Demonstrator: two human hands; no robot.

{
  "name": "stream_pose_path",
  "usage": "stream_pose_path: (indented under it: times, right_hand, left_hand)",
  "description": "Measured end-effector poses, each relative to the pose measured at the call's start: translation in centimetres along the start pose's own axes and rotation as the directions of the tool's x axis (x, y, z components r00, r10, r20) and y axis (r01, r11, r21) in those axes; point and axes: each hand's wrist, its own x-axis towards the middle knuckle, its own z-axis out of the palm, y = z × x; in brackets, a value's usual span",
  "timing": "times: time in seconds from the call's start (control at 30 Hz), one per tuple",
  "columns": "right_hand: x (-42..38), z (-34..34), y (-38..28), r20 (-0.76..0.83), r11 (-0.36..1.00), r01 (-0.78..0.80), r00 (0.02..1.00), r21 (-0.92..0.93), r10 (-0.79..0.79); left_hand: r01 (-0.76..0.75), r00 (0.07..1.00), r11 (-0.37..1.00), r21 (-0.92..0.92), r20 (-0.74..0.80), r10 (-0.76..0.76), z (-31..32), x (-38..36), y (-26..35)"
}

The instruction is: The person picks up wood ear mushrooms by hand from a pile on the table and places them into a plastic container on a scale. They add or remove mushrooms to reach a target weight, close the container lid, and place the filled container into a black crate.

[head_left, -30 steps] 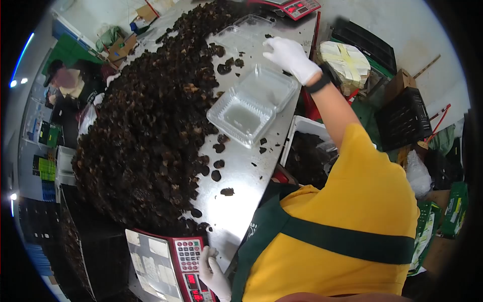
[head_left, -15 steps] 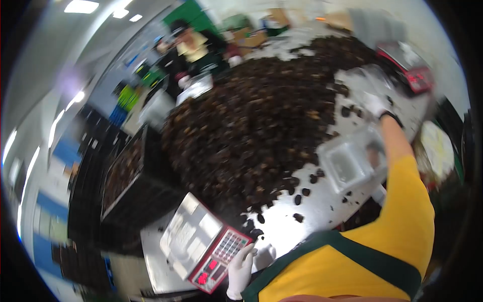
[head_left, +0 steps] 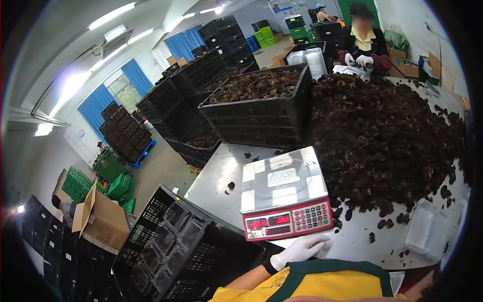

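Produce packing hall, warehouse-scale: strip lights overhead, blue curtains [head_left: 135, 75] at the windows, black crates [head_left: 166, 95] stacked in rows far beyond the fingers. A steel table [head_left: 214, 178] carries a large heap of dark fungus [head_left: 387, 136] and a scale [head_left: 285, 199] just above the gloved fingers [head_left: 314, 241]. Cardboard boxes [head_left: 100, 219] and green crates [head_left: 118, 186] sit on the floor to their left; a gloved co-worker [head_left: 363, 43] packs at the far end.

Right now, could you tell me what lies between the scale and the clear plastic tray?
In the head view, loose dark mushroom pieces lie on the steel table between scale and clear plastic tray.
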Motion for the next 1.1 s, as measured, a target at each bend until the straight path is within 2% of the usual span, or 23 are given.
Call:
stream_pose_path:
  times: [0.03, 0.1, 0.13, 0.17, 0.2, 0.27, 0.3, 0.37, 0.4, 0.43, 0.5, 0.57, 0.67, 0.73, 0.87, 0.9, 0.97, 1.0, 1.03, 1.1]
  right_hand:
    - [-1.2, 2.3, -1.9, 0.002, 1.000, 0.007, 1.000, 0.002, -0.007]
    - [-3.9, 8.4, -5.8, 0.146, 0.969, -0.081, 0.988, 0.234, 0.048]
    - [-5.4, 9.9, -11.3, 0.227, 0.952, -0.023, 0.973, 0.305, -0.049]
    - [-6.2, 11.1, -14.8, 0.303, 0.896, 0.080, 0.925, 0.437, -0.231]
    - [-7.3, 12.5, -17.9, 0.378, 0.843, 0.079, 0.869, 0.532, -0.320]
    - [-9.1, 15.8, -21.8, 0.400, 0.724, 0.181, 0.732, 0.666, -0.552]
    - [-10.1, 17.8, -23.0, 0.424, 0.679, 0.177, 0.662, 0.712, -0.618]
    - [-12.5, 21.7, -24.4, 0.454, 0.640, 0.175, 0.569, 0.748, -0.686]
    - [-13.5, 22.9, -25.2, 0.496, 0.632, 0.135, 0.505, 0.763, -0.707]
    - [-14.1, 23.8, -25.8, 0.543, 0.644, 0.095, 0.454, 0.759, -0.707]
    - [-15.1, 25.9, -25.2, 0.651, 0.696, 0.084, 0.288, 0.713, -0.702]
    - [-15.9, 27.9, -24.2, 0.633, 0.672, 0.220, 0.226, 0.707, -0.740]
    - [-15.4, 27.4, -24.1, 0.619, 0.672, 0.209, 0.269, 0.710, -0.738]
    - [-14.5, 26.5, -23.9, 0.592, 0.669, 0.206, 0.334, 0.714, -0.734]
    - [-12.5, 26.9, -19.3, 0.667, 0.772, 0.098, 0.444, 0.628, -0.599]
    - [-11.6, 26.1, -18.3, 0.807, 0.868, -0.060, 0.403, 0.493, -0.431]
    - [-10.8, 26.5, -15.3, 0.828, 0.921, 0.055, 0.419, 0.386, -0.372]
    - [-10.7, 26.7, -14.1, 0.784, 0.915, 0.146, 0.475, 0.377, -0.399]
    - [-10.1, 26.6, -13.2, 0.835, 0.939, 0.052, 0.442, 0.340, -0.327]
    - [-9.3, 27.7, -12.3, 0.788, 0.930, 0.108, 0.502, 0.351, -0.356]
  left_hand:
    - [-0.034, 0.999, 0.999, 0.012, -0.007, 0.034, -0.1, -0.4, -0.7]
    - [-0.027, 0.999, 1.000, 0.005, -0.040, 0.028, -0.6, -1.6, -0.8]
    - [-0.014, 0.998, 1.000, 0.008, -0.065, 0.014, -0.9, -2.2, -0.9]
    - [-0.007, 0.997, 1.000, 0.000, -0.079, 0.007, -1.1, -2.9, -1.1]
    - [-0.014, 0.991, 0.999, -0.043, -0.136, 0.008, -1.2, -3.6, -1.4]
    - [-0.048, 0.965, 0.993, -0.104, -0.260, 0.020, -1.6, -5.4, -1.8]
    - [-0.036, 0.952, 0.993, -0.111, -0.308, 0.000, -1.9, -6.4, -1.7]
    - [0.010, 0.900, 1.000, 0.018, -0.435, -0.001, -2.4, -8.0, -1.1]
    - [-0.006, 0.854, 0.999, -0.050, -0.520, -0.021, -2.5, -8.7, -0.5]
    - [-0.056, 0.801, 0.998, -0.003, -0.597, 0.043, -2.6, -9.2, -0.5]
    - [-0.007, 0.767, 0.998, 0.064, -0.639, 0.046, -3.8, -9.9, 0.6]
    - [-0.010, 0.744, 0.991, 0.134, -0.661, 0.097, -4.9, -9.9, 1.4]
    - [0.013, 0.667, 0.937, 0.348, -0.701, 0.251, -6.6, -8.4, 2.2]
    - [0.082, 0.628, 0.826, 0.558, -0.672, 0.392, -7.7, -6.8, 2.7]
    - [0.227, 0.753, 0.631, 0.742, -0.545, 0.370, -8.9, -3.4, 2.7]
    - [0.264, 0.770, 0.606, 0.750, -0.543, 0.336, -8.9, -2.5, 2.6]
    - [0.280, 0.804, 0.514, 0.811, -0.491, 0.336, -9.2, -1.3, 0.9]
    - [0.291, 0.750, 0.545, 0.786, -0.541, 0.381, -9.1, -0.7, 0.1]
    - [0.306, 0.725, 0.538, 0.786, -0.558, 0.403, -9.1, -0.5, -0.1]
    - [0.314, 0.720, 0.530, 0.788, -0.561, 0.408, -9.1, -0.3, -0.2]
